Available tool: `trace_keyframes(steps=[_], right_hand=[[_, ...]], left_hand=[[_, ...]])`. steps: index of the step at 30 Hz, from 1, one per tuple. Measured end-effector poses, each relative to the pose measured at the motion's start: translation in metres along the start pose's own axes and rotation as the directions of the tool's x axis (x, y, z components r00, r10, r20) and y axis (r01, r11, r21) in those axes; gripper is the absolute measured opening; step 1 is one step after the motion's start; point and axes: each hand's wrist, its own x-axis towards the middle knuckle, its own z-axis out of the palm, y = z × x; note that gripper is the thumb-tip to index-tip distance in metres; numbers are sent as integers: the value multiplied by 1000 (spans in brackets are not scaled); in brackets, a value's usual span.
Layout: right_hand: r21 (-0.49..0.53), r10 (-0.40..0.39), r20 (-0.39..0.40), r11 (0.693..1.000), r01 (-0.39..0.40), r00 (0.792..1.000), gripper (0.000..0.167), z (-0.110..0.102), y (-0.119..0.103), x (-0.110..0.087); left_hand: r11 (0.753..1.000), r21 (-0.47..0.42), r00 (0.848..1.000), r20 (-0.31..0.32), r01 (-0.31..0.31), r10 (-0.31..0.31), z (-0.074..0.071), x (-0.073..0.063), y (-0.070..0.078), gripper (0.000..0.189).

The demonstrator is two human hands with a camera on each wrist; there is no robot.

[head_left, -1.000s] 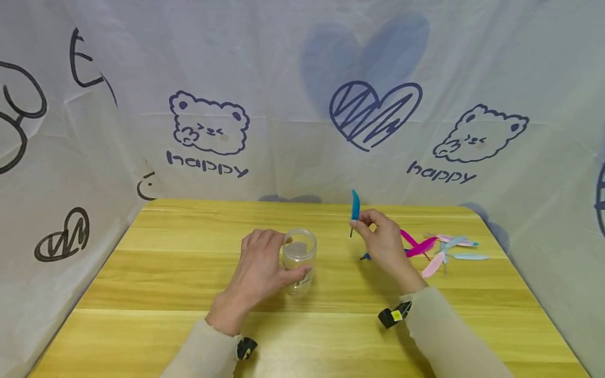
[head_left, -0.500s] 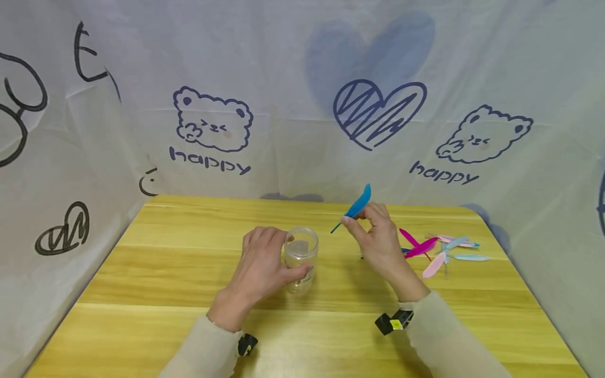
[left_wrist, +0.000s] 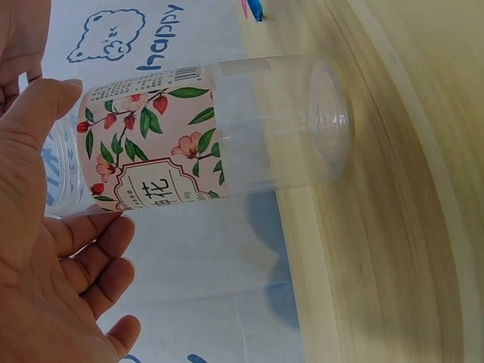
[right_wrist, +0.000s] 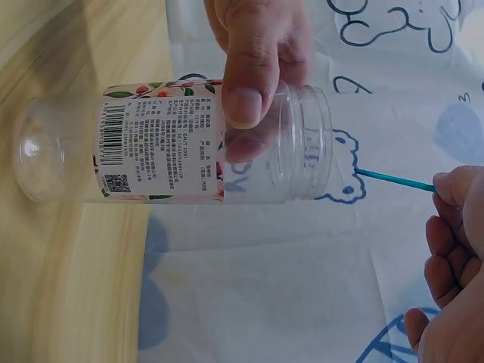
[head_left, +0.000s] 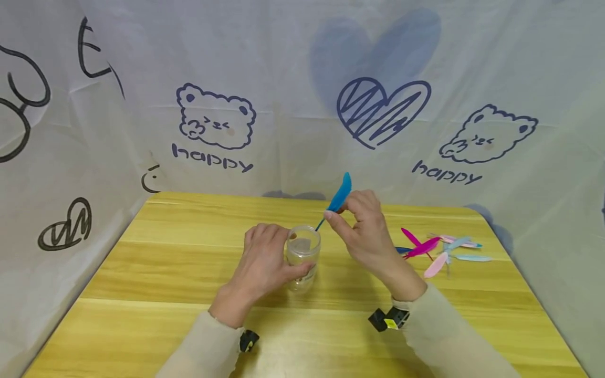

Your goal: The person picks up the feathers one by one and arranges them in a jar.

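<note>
My left hand [head_left: 260,265] grips a clear plastic jar [head_left: 303,260] that stands upright and open on the table, thumb and fingers around its upper part. A flowered label [left_wrist: 155,144] wraps the jar in the left wrist view; the back of that label has a barcode in the right wrist view. My right hand [head_left: 371,239] pinches a bright blue feather [head_left: 341,193] between thumb and finger, vane upward. Its bare quill [right_wrist: 397,180] slants down toward the jar's mouth, the tip just above the rim in the right wrist view. Nothing shows inside the jar.
To the right lie several loose feathers: crossed magenta feathers [head_left: 425,247], a dark blue feather [head_left: 403,250], a pale pink feather [head_left: 436,266] and a light blue feather [head_left: 474,258]. A white printed cloth [head_left: 293,152] hangs behind the wooden table [head_left: 175,262].
My right hand has moved left with the blue feather, away from the loose feathers to the jar's mouth, and the feather has tilted. The left hand stays on the jar.
</note>
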Motion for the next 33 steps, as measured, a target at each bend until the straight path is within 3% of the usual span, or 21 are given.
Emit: trace_keyframes(steps=[12, 21, 33], right_hand=[[-129, -96, 46, 986, 102, 994, 18, 14, 4, -2], [-201, -158, 73, 965, 170, 985, 21, 16, 2, -4], [-220, -126, 110, 964, 148, 986, 22, 18, 2, -8]], left_hand=[[997, -52, 998, 30, 57, -56, -3, 3, 0, 77], [999, -40, 1000, -11, 19, -19, -2, 4, 0, 69], [1000, -19, 1000, -15, 2, -2, -5, 5, 2, 66]])
